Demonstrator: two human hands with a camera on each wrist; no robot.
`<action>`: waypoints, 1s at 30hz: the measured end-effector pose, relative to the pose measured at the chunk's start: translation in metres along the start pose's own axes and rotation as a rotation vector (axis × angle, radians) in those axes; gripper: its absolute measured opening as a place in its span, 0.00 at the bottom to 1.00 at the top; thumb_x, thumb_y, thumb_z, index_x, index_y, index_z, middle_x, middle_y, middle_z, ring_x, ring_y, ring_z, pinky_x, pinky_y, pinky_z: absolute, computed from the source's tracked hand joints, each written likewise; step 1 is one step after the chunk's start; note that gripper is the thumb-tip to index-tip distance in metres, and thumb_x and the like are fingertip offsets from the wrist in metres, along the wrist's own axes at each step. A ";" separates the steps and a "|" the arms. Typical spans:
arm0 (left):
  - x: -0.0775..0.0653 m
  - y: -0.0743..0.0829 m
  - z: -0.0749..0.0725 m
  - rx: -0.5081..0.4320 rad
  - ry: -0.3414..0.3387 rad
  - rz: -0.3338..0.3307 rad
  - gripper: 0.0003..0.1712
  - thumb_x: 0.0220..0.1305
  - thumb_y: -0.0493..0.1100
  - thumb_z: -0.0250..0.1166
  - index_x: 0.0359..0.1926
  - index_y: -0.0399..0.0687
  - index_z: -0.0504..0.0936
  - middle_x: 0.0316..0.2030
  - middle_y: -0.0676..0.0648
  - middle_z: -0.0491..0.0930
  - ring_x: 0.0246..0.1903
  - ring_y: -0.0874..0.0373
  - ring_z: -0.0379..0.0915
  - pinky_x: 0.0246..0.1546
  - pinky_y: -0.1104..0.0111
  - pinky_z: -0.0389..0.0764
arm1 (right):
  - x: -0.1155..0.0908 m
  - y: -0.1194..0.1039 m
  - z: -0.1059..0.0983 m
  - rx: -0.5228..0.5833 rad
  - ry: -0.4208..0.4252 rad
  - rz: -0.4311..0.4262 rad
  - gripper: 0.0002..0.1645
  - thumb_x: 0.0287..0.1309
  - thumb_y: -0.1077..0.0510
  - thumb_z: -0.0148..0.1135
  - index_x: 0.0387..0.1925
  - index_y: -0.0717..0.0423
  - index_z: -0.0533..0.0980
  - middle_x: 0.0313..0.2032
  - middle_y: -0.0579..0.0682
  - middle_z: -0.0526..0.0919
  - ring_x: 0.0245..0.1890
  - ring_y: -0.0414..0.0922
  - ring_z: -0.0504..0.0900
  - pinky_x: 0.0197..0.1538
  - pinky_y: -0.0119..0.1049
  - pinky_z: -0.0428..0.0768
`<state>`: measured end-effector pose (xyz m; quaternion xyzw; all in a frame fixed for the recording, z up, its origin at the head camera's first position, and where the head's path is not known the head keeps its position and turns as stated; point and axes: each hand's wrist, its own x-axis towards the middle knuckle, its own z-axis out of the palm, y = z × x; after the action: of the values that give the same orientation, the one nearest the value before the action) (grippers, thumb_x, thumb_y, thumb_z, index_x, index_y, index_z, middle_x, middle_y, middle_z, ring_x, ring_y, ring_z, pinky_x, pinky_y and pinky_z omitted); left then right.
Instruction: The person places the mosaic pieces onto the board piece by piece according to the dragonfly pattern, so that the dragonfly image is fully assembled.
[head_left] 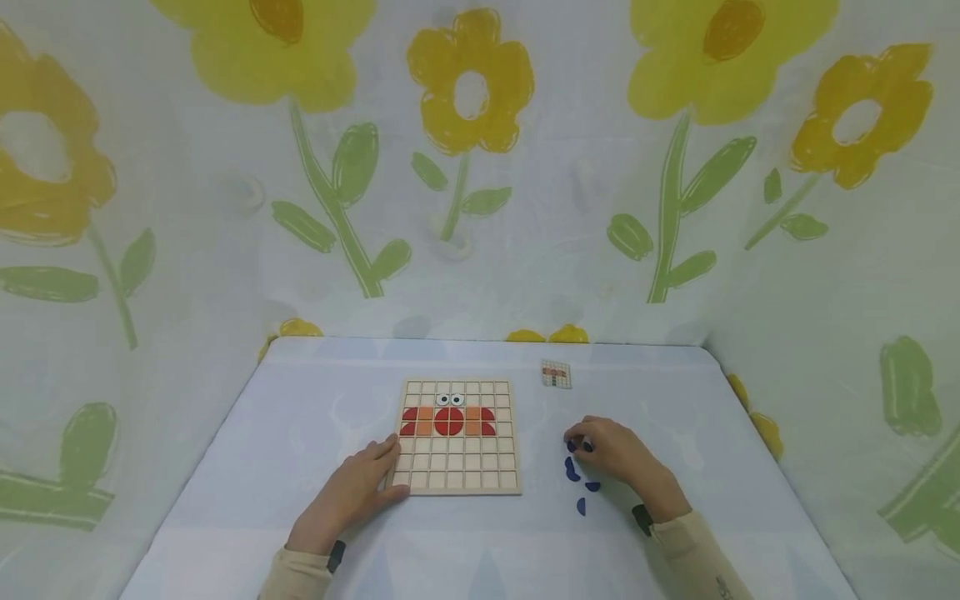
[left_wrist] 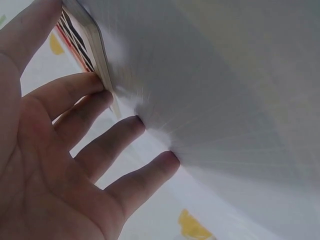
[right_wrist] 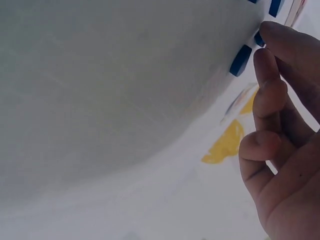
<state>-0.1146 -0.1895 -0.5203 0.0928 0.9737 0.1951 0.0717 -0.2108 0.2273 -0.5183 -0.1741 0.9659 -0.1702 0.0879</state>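
A wooden grid board lies on the table, holding red curved pieces, orange squares and two eye tiles. My left hand rests against its left side, fingers extended along the edge and thumb by the near-left corner; in the left wrist view two fingertips touch the rim. To the right of the board, my right hand pinches a small dark blue piece between thumb and index finger, close to the tabletop. Several blue half-round pieces lie loose around it.
Beyond the board's far right corner lies a small pattern card with a similar grid picture. The pale table ends at flower-printed cloth walls at the back and both sides.
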 end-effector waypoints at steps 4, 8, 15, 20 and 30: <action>0.001 0.000 0.000 -0.004 0.003 0.009 0.45 0.61 0.59 0.72 0.71 0.37 0.70 0.73 0.41 0.65 0.70 0.35 0.62 0.68 0.42 0.67 | -0.002 0.001 -0.003 0.023 0.012 -0.016 0.16 0.55 0.63 0.74 0.45 0.45 0.87 0.45 0.40 0.84 0.46 0.42 0.82 0.55 0.43 0.85; 0.001 0.000 0.001 0.001 0.006 0.011 0.46 0.61 0.60 0.72 0.71 0.37 0.71 0.73 0.41 0.65 0.70 0.36 0.62 0.68 0.42 0.67 | -0.003 0.003 -0.004 0.040 0.007 -0.025 0.16 0.56 0.64 0.74 0.44 0.43 0.87 0.48 0.40 0.85 0.51 0.44 0.82 0.59 0.45 0.83; 0.001 0.000 0.000 0.001 0.011 0.007 0.46 0.60 0.59 0.73 0.71 0.37 0.71 0.73 0.41 0.66 0.70 0.36 0.62 0.68 0.42 0.68 | -0.003 0.004 -0.004 0.046 0.010 -0.013 0.14 0.57 0.63 0.73 0.42 0.43 0.87 0.45 0.39 0.86 0.48 0.43 0.82 0.58 0.45 0.83; 0.001 0.000 0.000 0.003 0.016 0.013 0.46 0.60 0.59 0.73 0.70 0.36 0.71 0.73 0.40 0.66 0.69 0.36 0.63 0.67 0.41 0.68 | -0.002 0.004 -0.003 0.041 0.006 -0.026 0.14 0.54 0.62 0.76 0.41 0.43 0.87 0.43 0.38 0.85 0.47 0.41 0.82 0.56 0.44 0.84; 0.000 0.000 0.000 -0.004 0.023 0.019 0.45 0.60 0.58 0.73 0.71 0.37 0.71 0.73 0.41 0.66 0.69 0.36 0.63 0.68 0.43 0.68 | -0.001 0.001 -0.003 -0.019 0.027 -0.071 0.12 0.53 0.62 0.76 0.40 0.45 0.88 0.41 0.38 0.86 0.47 0.43 0.84 0.55 0.43 0.84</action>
<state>-0.1148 -0.1900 -0.5200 0.0997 0.9732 0.1986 0.0591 -0.2105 0.2292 -0.5159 -0.2068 0.9618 -0.1665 0.0673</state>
